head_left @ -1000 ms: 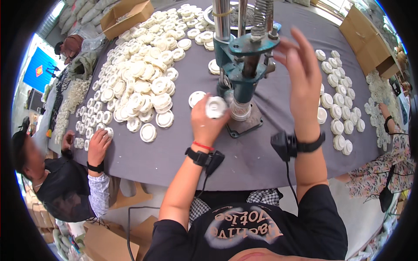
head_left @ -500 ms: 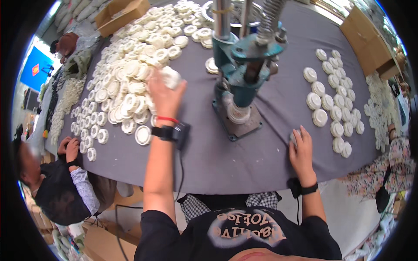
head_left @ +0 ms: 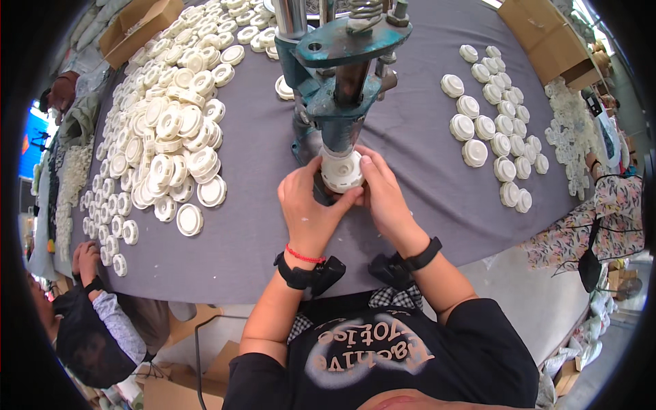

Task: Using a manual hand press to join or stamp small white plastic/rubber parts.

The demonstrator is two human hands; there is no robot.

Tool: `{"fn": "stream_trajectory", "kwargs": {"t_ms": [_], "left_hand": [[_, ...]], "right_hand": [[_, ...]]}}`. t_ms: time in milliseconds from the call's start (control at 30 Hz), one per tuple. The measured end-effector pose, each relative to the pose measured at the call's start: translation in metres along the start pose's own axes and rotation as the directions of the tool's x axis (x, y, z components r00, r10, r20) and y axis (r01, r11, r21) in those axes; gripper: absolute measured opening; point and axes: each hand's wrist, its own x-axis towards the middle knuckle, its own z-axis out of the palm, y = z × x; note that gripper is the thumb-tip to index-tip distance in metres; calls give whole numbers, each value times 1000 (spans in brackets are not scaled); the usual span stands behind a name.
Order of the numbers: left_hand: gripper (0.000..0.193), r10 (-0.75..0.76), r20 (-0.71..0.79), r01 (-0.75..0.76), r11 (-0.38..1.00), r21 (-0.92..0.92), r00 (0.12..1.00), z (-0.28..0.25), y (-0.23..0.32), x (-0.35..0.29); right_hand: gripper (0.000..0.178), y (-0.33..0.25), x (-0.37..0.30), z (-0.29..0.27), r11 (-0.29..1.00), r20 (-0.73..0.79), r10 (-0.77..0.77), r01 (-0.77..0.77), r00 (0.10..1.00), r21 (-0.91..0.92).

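Note:
A round white plastic cap (head_left: pixel 343 171) is held between my two hands at the foot of a teal hand press (head_left: pixel 342 102), just below its ram. My left hand (head_left: pixel 309 199) grips the cap's left and near side, thumb and fingers curved round it. From the right, my right hand (head_left: pixel 384 193) closes on the other side, its fingertips against the rim. The cap's recessed face is tilted up toward me. Most of the press's base plate is hidden behind my hands and the cap.
A big heap of white caps (head_left: pixel 167 130) covers the table's left side. Loose rows of caps (head_left: pixel 504 145) lie on the right, with translucent pieces (head_left: pixel 568 130) beyond. Cardboard boxes (head_left: pixel 547 41) stand at the far corners. One person (head_left: pixel 96 328) sits at left; another in a floral garment (head_left: pixel 581 222) is at right.
My left hand has come from the heap to the press with a cap. My right hand has moved left and up from the table to meet it. The view has shifted.

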Motion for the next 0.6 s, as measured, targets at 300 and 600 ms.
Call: {"fn": "stream_trajectory", "kwargs": {"t_ms": [300, 600], "left_hand": [[68, 46, 207, -34, 997, -63, 977, 22, -37, 42], [70, 44, -6, -44, 995, -93, 999, 34, -29, 26]], "right_hand": [[44, -38, 28, -16, 808, 129, 37, 47, 991, -587], [29, -253, -1, 8, -832, 824, -545, -223, 153, -508]]}}
